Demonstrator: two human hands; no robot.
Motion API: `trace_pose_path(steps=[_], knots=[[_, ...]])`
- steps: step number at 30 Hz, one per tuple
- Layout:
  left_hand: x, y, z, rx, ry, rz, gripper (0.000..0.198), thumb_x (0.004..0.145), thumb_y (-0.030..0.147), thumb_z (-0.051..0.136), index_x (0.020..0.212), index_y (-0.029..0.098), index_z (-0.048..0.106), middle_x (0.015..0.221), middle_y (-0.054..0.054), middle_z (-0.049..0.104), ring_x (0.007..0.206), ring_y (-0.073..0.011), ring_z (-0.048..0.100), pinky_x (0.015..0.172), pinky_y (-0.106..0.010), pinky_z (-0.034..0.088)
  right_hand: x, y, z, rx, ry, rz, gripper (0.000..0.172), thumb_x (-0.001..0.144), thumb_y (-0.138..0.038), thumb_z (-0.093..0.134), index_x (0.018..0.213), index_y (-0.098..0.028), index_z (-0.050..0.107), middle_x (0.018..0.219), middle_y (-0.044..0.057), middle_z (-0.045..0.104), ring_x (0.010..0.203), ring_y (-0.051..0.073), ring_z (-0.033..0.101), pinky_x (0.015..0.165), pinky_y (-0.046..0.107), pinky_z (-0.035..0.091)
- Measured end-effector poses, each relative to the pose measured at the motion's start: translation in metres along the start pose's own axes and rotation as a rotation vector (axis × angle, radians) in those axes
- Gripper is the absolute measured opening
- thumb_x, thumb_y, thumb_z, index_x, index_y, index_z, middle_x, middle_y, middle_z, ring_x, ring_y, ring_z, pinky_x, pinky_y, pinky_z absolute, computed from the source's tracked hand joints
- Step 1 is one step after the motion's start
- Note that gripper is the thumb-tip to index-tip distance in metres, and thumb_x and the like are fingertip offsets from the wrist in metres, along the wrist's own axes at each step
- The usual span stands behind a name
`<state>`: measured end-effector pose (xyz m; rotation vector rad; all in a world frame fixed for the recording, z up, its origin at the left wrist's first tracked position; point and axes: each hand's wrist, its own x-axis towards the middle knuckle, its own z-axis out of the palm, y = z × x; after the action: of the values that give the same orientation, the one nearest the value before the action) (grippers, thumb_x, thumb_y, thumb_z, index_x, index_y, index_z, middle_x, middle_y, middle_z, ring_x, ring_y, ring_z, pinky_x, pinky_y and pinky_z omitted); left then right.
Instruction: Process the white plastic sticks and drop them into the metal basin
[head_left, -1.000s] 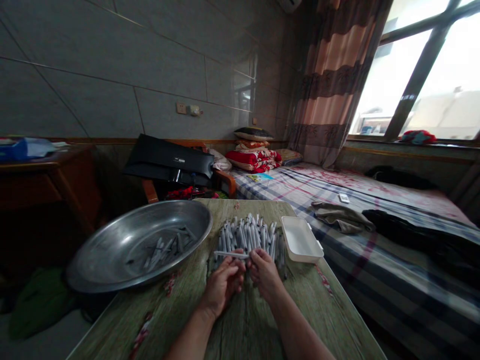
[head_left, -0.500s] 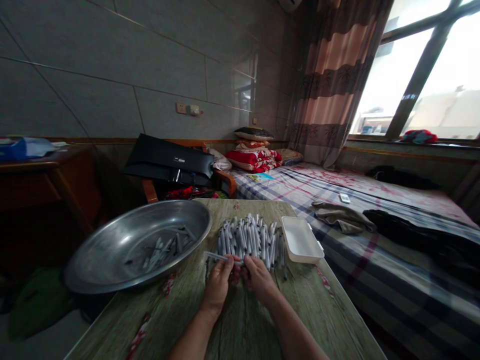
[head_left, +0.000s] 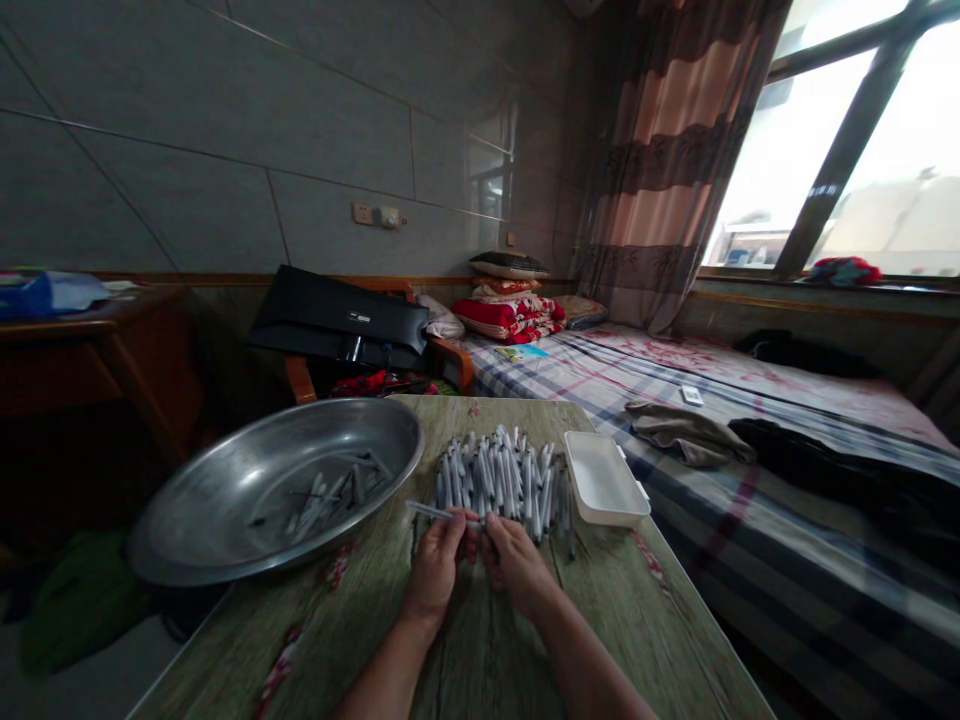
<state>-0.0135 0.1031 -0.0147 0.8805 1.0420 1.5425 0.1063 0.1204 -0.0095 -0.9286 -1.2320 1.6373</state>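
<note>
Both my hands meet over the wooden table (head_left: 495,650). My left hand (head_left: 436,568) and my right hand (head_left: 514,562) pinch one thin white pen tube (head_left: 431,513) between their fingertips; it lies level and sticks out to the left. Just beyond my fingers lies a pile of several similar white tubes (head_left: 501,478). To the left stands a big metal basin (head_left: 255,490) with several darker tubes (head_left: 330,492) inside. A white plastic box (head_left: 604,480) lies right of the pile.
A bed (head_left: 712,420) with a plaid sheet, folded clothes and pillows (head_left: 510,310) runs along the table's right side. A black monitor (head_left: 337,320) leans on a chair behind the basin. A dark wooden desk (head_left: 82,350) stands at the left, a curtained window at the right.
Both hands have drawn slightly toward the left and closer together, and the held tube now sticks out further left than a second ago. Pile, basin and box are unmoved.
</note>
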Motion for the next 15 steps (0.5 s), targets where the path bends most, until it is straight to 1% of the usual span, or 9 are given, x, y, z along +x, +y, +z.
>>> trace_pose_path(steps=[2,4,6,7,9,12,13,15], knots=[[0.0006,0.0004,0.0006,0.006,0.008,0.002,0.04,0.071,0.056,0.068,0.078,0.017,0.067,0.059,0.001,0.06,0.054,-0.013,0.053,0.053,-0.025,0.043,-0.0002,-0.0008,0.001,0.042,-0.011,0.006,0.05,0.073,-0.066,0.057,0.063,-0.019,0.047,0.046,-0.008,0.037,0.033,0.004,0.026,0.03,0.018,0.018],[0.0016,0.0009,0.0009,-0.003,0.014,0.005,0.041,0.07,0.057,0.069,0.079,0.017,0.066,0.059,0.001,0.06,0.054,-0.0133,0.053,0.053,-0.025,0.043,-0.0015,-0.0039,0.0024,0.136,-0.006,0.054,0.042,0.068,-0.058,0.065,0.07,-0.02,0.046,0.049,-0.009,0.041,0.033,0.004,0.026,0.03,0.017,0.016],[0.0025,0.0018,0.0013,-0.025,0.019,0.01,0.042,0.069,0.058,0.069,0.079,0.017,0.066,0.059,0.001,0.06,0.053,-0.0135,0.053,0.052,-0.026,0.043,-0.003,-0.0073,0.0038,0.221,-0.002,0.109,0.04,0.064,-0.051,0.069,0.077,-0.022,0.044,0.052,-0.01,0.046,0.032,0.004,0.026,0.03,0.016,0.012],[0.0027,0.0026,0.0015,-0.035,0.019,0.011,0.042,0.068,0.058,0.07,0.079,0.018,0.066,0.059,0.001,0.06,0.052,-0.0136,0.053,0.051,-0.026,0.043,-0.0034,-0.0082,0.0043,0.24,-0.005,0.13,0.04,0.064,-0.051,0.069,0.078,-0.023,0.044,0.054,-0.01,0.047,0.032,0.004,0.026,0.031,0.016,0.01],[0.0024,0.0044,0.0022,-0.037,0.019,0.013,0.042,0.067,0.058,0.07,0.078,0.018,0.066,0.058,0.002,0.059,0.052,-0.0135,0.052,0.051,-0.026,0.043,-0.0033,-0.0081,0.0044,0.214,-0.003,0.142,0.041,0.068,-0.058,0.063,0.076,-0.021,0.046,0.052,-0.009,0.045,0.032,0.003,0.025,0.031,0.016,0.01],[0.0013,0.0061,0.0027,-0.018,0.022,0.021,0.041,0.068,0.059,0.069,0.075,0.018,0.066,0.058,0.002,0.058,0.051,-0.0129,0.052,0.052,-0.026,0.043,-0.0019,-0.0053,0.0034,0.101,0.019,0.11,0.048,0.072,-0.065,0.056,0.064,-0.018,0.047,0.045,-0.009,0.037,0.032,0.003,0.024,0.03,0.017,0.013],[0.0012,0.0059,0.0026,-0.013,0.021,0.024,0.041,0.069,0.059,0.069,0.075,0.018,0.066,0.058,0.002,0.058,0.052,-0.0127,0.051,0.052,-0.025,0.043,-0.0015,-0.0049,0.003,0.086,0.023,0.098,0.048,0.071,-0.064,0.057,0.062,-0.019,0.046,0.044,-0.009,0.036,0.032,0.003,0.025,0.03,0.018,0.014],[0.0015,0.0044,0.0018,-0.011,0.021,0.022,0.041,0.07,0.058,0.068,0.077,0.018,0.066,0.059,0.002,0.058,0.052,-0.0127,0.052,0.051,-0.025,0.043,-0.0015,-0.006,0.0029,0.12,0.018,0.1,0.041,0.068,-0.056,0.064,0.066,-0.02,0.044,0.046,-0.01,0.038,0.032,0.003,0.025,0.031,0.017,0.013]])
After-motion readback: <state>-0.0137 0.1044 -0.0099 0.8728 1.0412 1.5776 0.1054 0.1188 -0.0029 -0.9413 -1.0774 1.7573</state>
